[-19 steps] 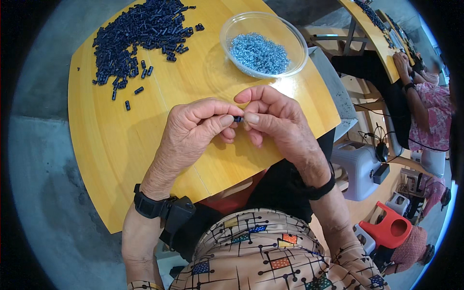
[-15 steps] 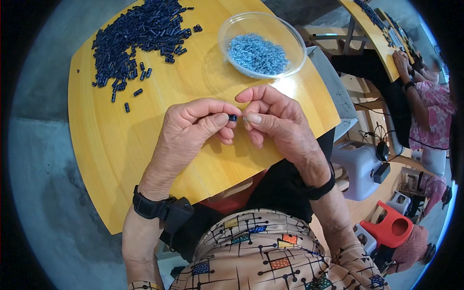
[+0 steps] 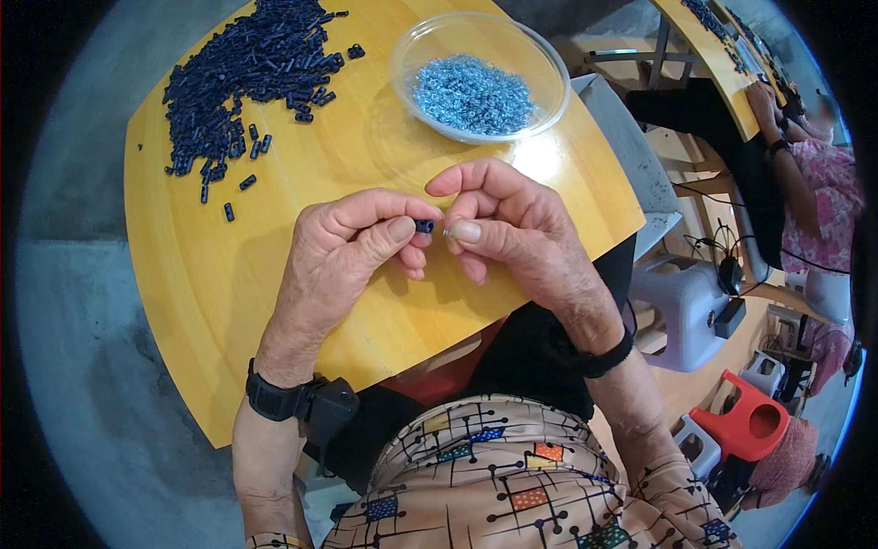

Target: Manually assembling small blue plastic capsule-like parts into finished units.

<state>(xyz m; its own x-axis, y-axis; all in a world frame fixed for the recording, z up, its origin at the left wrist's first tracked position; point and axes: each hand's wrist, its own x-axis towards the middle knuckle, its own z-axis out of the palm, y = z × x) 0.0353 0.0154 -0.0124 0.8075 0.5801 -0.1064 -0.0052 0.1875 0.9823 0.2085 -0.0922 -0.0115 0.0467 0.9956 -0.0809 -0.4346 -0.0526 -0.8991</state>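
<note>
Between thumb and forefinger, my left hand pinches a small dark plastic piece with holes in its end. My right hand faces it, closed in a pinch on a tiny shiny metal piece just right of the dark one. A narrow gap separates the two pieces. The metal piece is mostly covered by my fingertips, so its exact kind is unclear. Beyond my hands, a heap of similar dark plastic pieces spreads over the far left of the table. A clear round plastic bowl holds many small shiny metal pieces.
The yellow wooden table has curved edges. A few loose dark pieces lie in front of the heap. At right stand a grey box-like surface, a pale plastic stool and a red stool. Another person sits at a second table.
Both hands, with their pieces, appear slightly further left in the picture; the table items have shifted left too, so the view has turned a little. Both pinches stay closed.
</note>
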